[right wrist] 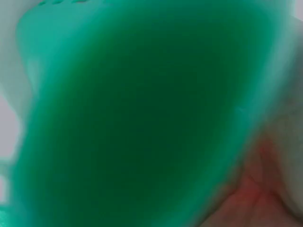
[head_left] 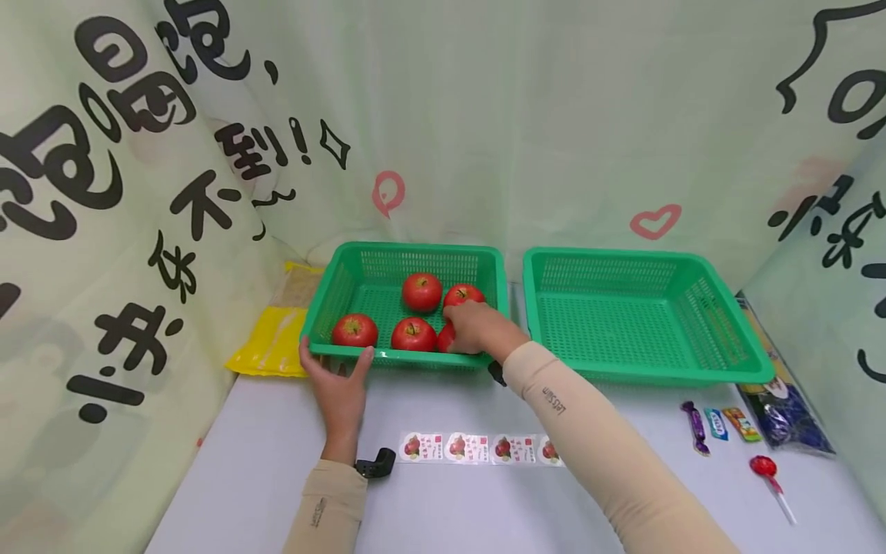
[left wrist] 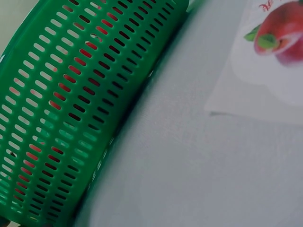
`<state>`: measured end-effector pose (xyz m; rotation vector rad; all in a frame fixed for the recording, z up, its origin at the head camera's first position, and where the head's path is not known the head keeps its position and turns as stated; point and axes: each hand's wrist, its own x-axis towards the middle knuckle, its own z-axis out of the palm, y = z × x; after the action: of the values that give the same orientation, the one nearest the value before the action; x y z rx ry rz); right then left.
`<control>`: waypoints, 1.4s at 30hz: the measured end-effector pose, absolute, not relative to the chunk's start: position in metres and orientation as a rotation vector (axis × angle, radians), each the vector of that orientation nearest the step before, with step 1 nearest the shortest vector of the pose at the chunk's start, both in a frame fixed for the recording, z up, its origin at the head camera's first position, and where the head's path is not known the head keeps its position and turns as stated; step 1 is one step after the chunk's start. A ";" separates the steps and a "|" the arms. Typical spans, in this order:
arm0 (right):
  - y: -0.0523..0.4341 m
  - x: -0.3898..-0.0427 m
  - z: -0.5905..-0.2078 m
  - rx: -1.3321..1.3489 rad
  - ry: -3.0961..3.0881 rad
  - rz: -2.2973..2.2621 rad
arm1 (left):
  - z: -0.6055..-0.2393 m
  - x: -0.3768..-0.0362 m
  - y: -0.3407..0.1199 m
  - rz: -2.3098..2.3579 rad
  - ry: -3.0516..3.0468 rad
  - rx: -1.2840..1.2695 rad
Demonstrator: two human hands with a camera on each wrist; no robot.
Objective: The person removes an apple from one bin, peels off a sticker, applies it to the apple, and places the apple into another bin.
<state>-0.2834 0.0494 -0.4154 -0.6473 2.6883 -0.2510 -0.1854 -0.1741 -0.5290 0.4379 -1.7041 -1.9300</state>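
My left hand (head_left: 339, 392) holds the front left corner of a green plastic basket (head_left: 408, 356), its thumb up at the front rim. Several red apples (head_left: 355, 331) lie in this basket. Over the front right part of it reaches my right hand (head_left: 477, 327), fingers curled down around an apple (head_left: 445, 338) that is partly hidden by the hand. Another apple (head_left: 464, 293) sits just behind those fingers. Through the slotted basket wall (left wrist: 71, 85) in the left wrist view, red shows. The right wrist view is mostly filled by a blurred green rim (right wrist: 142, 118), with part of the palm (right wrist: 255, 194) at lower right.
A second green basket (head_left: 602, 315) stands to the right. Apple stickers (head_left: 467, 448) lie in a strip in front. At the right are wrapped candies (head_left: 695, 428), a red lollipop (head_left: 764, 466) and a dark packet (head_left: 785, 408). A yellow bag (head_left: 270, 342) lies behind the left corner.
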 end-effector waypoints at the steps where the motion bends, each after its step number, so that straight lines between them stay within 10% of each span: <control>1: 0.051 -0.283 -0.414 -0.652 2.704 -0.270 | -0.529 -0.186 -0.174 -1.932 -1.706 0.436; 18: 0.115 -0.225 -0.376 -0.768 2.834 -0.947 | -0.523 -0.191 -0.174 -1.959 -1.692 0.417; 42: 0.171 -0.143 -0.481 -0.435 2.689 -1.324 | -0.518 -0.172 -0.180 -1.913 -1.932 0.499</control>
<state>-0.1428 0.1708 -0.4811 -0.4351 2.6891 -1.3239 -0.1722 -0.1804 -0.5181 0.4992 -1.9319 -1.9132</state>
